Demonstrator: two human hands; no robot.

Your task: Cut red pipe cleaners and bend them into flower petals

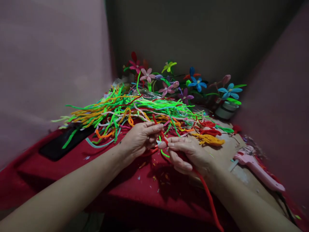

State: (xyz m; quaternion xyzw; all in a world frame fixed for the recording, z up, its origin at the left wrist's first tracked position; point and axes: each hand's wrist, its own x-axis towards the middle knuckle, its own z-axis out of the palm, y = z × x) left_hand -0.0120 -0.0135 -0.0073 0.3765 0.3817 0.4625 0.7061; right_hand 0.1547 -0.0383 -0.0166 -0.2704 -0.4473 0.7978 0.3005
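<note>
Between my two hands runs a red pipe cleaner [208, 190], its long end hanging below my right wrist toward the bottom edge. My left hand [145, 137] pinches the upper part, and a short red tip sticks up past the thumb. Just to the right, my right hand [187, 153] is closed on the same pipe cleaner with thumb and forefinger. A small whitish bit shows between the fingertips; I cannot make out what it is. Behind the hands lies a big heap of green, orange, white and red pipe cleaners [159, 104].
Finished pipe-cleaner flowers [198, 84] stand at the back, some near a pale pot [226, 110]. A pink glue gun [258, 169] lies on cardboard [217, 158] at right, near a yellow bundle [209, 140]. A dark flat object [55, 146] rests at left on red cloth [79, 164].
</note>
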